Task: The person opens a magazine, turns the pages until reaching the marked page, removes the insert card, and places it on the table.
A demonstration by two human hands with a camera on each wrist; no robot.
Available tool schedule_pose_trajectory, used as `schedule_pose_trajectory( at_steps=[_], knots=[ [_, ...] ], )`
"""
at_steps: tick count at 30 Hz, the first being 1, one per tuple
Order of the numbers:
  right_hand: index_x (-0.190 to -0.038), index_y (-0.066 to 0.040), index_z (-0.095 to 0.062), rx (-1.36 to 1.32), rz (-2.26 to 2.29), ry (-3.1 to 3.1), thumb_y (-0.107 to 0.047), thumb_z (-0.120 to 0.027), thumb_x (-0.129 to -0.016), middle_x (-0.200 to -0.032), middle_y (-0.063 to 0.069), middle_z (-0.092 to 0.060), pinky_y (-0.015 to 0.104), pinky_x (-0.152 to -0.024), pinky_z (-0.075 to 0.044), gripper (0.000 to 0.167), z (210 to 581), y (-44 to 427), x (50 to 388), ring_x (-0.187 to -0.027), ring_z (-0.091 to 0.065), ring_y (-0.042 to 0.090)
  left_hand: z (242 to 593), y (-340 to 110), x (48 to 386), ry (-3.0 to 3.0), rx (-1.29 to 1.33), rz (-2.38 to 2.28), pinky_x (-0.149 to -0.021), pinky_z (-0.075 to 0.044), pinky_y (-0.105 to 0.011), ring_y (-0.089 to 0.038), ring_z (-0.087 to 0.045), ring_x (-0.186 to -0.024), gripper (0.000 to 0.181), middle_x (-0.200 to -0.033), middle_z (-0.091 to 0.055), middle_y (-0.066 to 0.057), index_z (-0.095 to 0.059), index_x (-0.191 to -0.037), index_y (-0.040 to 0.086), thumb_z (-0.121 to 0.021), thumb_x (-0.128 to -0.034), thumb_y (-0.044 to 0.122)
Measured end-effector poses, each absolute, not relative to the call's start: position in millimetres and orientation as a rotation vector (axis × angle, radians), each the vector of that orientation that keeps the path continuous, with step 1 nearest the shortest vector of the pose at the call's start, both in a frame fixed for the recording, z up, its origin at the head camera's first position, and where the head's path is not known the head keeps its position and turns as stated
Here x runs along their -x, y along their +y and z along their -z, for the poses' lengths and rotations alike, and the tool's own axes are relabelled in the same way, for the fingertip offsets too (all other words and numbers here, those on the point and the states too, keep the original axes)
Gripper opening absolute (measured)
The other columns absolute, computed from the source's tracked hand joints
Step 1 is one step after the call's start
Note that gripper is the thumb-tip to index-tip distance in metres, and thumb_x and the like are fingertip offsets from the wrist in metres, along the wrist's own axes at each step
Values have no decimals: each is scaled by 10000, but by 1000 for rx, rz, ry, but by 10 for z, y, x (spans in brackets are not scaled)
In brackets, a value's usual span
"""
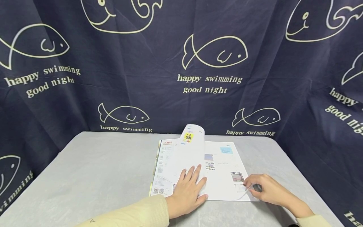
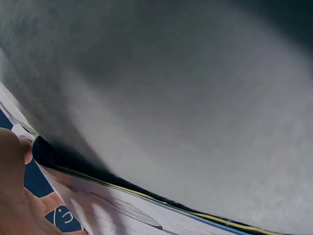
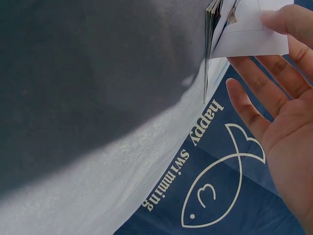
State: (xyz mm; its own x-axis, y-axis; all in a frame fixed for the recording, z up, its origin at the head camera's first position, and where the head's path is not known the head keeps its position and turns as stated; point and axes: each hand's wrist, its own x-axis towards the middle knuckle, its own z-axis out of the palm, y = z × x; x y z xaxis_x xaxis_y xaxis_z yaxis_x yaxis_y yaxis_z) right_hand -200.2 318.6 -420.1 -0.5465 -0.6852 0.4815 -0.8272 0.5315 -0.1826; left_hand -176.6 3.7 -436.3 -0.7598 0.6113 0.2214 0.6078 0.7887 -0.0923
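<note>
An open magazine with printed text and small pictures lies on the table in the head view. One of its left-side pages stands partly raised and curls at the top. My left hand rests on it near the spine, fingers spread and straight. At the lower right corner, my right hand pinches a lifted page corner between thumb and fingers. The right wrist view shows the thumb on top of that white page, with fingers beneath. In the left wrist view the magazine's edge shows beside part of the left hand.
The grey-covered table extends on both sides of the magazine. A dark blue curtain with fish drawings and lettering hangs behind it and along both sides.
</note>
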Motion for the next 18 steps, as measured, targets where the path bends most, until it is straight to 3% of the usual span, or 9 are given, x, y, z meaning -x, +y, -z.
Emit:
schedule_pose_trajectory(
  at_steps=[9,18],
  knots=[
    [-729,-235,-613,-1248,-537,-2411,16,-748,-556,-790,-88,-653,87,-702,-383,333,4195,3185,2004,-724,-588,21,4385,29,1784,-2716,1004,-28,-1026,-289,-513,-319,-332,-1322,503,-1427,-342,-158,-495,-1241,155,-356,-920,517],
    [-765,-227,-617,-1174,-476,-2422,-21,-770,-508,-799,-100,-649,98,-692,-376,363,4214,3206,1999,-720,-572,-1,4345,48,1761,-2787,988,-44,-998,-334,-488,-336,-402,-1268,521,-1381,-425,-136,-494,-1260,160,-358,-917,528]
  ],
)
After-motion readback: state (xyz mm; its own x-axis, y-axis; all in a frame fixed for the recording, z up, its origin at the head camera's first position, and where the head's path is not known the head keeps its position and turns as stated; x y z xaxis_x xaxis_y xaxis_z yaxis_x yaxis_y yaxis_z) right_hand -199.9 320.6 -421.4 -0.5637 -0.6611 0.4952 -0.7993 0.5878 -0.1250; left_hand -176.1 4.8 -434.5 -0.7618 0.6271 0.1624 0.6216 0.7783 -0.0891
